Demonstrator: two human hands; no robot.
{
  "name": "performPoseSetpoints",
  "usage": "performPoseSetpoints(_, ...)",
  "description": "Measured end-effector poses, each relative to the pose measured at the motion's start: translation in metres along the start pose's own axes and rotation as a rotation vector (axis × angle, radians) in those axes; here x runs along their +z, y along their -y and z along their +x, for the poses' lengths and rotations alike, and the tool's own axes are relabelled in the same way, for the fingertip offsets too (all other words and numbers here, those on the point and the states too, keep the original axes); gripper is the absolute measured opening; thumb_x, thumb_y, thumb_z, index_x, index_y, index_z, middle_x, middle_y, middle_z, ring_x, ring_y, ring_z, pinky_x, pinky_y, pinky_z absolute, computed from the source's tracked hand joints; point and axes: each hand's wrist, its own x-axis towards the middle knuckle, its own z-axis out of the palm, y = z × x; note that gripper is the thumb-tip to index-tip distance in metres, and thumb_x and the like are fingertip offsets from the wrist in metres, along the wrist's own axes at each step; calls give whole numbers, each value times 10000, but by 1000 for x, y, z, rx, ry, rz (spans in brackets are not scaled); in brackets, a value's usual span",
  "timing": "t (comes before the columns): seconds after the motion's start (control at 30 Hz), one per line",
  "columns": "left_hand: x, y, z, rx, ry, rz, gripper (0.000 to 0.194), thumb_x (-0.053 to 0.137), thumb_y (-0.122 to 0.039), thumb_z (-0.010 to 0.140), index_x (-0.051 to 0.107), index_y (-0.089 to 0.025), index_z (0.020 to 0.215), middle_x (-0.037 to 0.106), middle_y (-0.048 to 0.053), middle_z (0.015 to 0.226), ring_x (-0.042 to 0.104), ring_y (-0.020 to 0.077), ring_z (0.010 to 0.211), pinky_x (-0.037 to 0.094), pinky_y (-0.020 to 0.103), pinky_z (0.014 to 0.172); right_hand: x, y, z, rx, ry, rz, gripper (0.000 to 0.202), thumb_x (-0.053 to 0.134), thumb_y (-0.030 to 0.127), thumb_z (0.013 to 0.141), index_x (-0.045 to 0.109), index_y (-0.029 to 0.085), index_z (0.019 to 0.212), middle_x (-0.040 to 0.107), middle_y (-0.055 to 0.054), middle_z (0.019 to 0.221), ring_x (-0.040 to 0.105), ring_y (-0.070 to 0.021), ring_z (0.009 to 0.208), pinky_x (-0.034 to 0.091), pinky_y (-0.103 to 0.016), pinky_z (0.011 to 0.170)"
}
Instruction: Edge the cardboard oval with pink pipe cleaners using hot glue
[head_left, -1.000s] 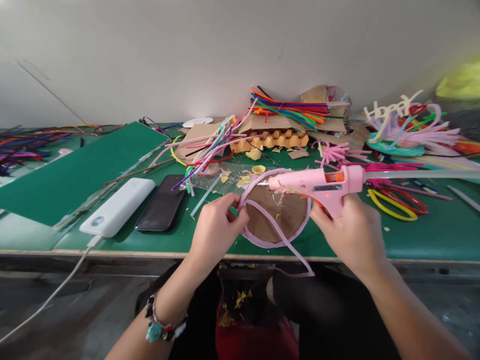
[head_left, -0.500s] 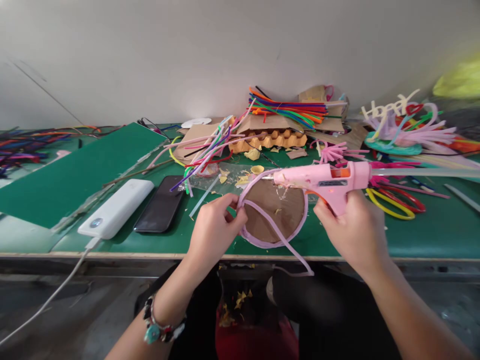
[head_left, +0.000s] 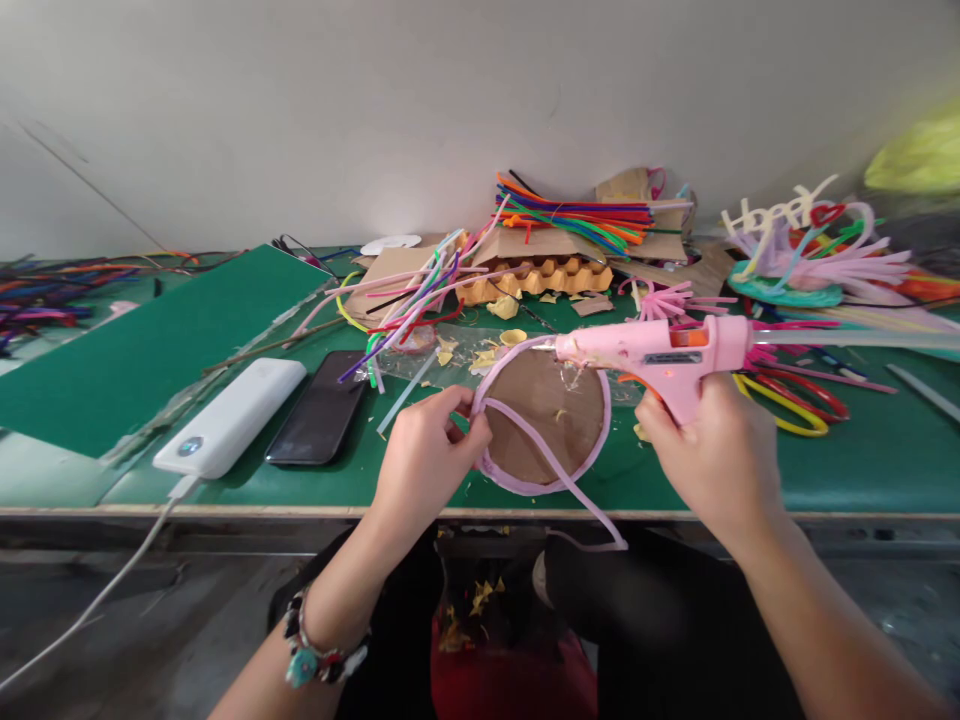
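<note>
A round brown cardboard disc point(head_left: 559, 420) lies near the table's front edge, its rim lined with a lilac pipe cleaner. My left hand point(head_left: 435, 440) pinches the lilac pipe cleaner point(head_left: 551, 455) against the disc's left rim; its loose end crosses the disc and hangs past the table edge. In my right hand point(head_left: 716, 460) is a pink hot glue gun point(head_left: 652, 350), a clear glue stick point(head_left: 840, 338) sticking out of its back. The nozzle points left, over the disc's far rim. Whether it touches the rim I cannot tell.
Left of my hands lie a black phone point(head_left: 319, 410), a white power bank point(head_left: 232, 415) with a cable, and a green board point(head_left: 157, 340). Behind the disc are pipe cleaners point(head_left: 577, 215), an egg carton point(head_left: 536, 280) and scraps. A pipe-cleaner decoration point(head_left: 795, 260) stands at the right.
My right hand and the glue gun have shifted slightly right, the nozzle moving along the disc's far rim. My left hand keeps its pinch in almost the same place.
</note>
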Motion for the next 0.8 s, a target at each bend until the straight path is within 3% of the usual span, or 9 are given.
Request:
performPoseSetpoints(0.1,0,0,0,3,-1,-1,71,478,-198,706,542,-178,684,509,-81,398,521,89,356,373,174,447,-1,1,2,-14,-24,11,62,493,232,725,489,193,677,548,-16,507,526,-148,430,335,-246,389)
performPoseSetpoints(0.3,1,-1,0,-10,-7,-13,74,480,-202,715,550,-181,702,517,-79,408,530,98,370,383,179,457,-2,5,4,-7,-37,6,258,579,375,713,417,224,582,494,10,444,491,-135,382,339,-250,371)
performPoseSetpoints(0.57,0,-2,-1,-4,-15,-16,61,489,-188,711,548,-179,699,510,-82,409,519,89,361,372,170,450,-2,2,3,-13,-54,6,98,560,253,710,509,180,670,588,-36,536,546,-158,437,382,-256,400)
performPoseSetpoints(0.8,0,-1,-1,-5,-18,-10,66,482,-192,714,544,-182,695,504,-83,403,524,92,361,374,172,445,-4,3,3,67,4,3,99,502,260,722,552,174,719,585,-40,543,545,-162,456,388,-262,418)
